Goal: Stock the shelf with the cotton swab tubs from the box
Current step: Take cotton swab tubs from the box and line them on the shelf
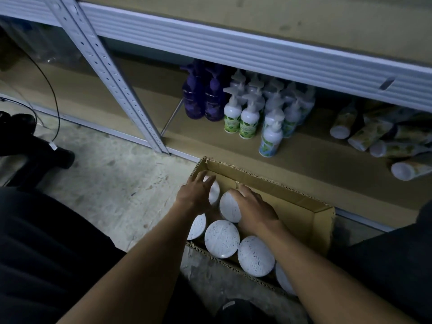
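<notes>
An open cardboard box [311, 220] sits on the floor in front of the low shelf [315, 164]. Several round cotton swab tubs with white speckled lids stand in it, such as one near tub [221, 238] and another [256, 256]. My left hand [196, 195] rests over a tub [214, 191] at the box's far left corner, fingers curled around it. My right hand [254, 209] covers the neighbouring tub [230, 208], gripping its far side. Both tubs are still down inside the box.
On the shelf stand two purple pump bottles [203, 99] and several white pump bottles [252, 115]; lying tubes [374, 136] pile at the right. A perforated metal upright [112, 76] crosses left. A black cable [50, 90] and a dark shoe [35, 146] are on the concrete floor.
</notes>
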Action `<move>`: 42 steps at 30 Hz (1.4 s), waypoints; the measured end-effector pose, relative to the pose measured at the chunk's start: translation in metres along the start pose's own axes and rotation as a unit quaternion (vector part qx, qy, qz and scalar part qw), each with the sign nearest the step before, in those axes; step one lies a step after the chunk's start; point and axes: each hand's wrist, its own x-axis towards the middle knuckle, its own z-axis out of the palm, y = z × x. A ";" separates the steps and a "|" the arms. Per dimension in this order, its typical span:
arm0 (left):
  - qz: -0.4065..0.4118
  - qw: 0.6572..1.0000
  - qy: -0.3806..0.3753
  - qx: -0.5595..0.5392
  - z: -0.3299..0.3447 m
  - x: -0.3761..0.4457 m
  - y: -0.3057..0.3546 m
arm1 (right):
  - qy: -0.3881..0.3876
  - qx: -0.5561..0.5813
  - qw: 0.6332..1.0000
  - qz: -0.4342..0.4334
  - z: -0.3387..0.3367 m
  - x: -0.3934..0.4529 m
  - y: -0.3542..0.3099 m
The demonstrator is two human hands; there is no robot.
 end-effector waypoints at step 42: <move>0.038 0.994 0.089 -0.054 -0.079 -0.059 0.034 | 0.068 0.001 0.998 0.016 -0.085 -0.055 -0.013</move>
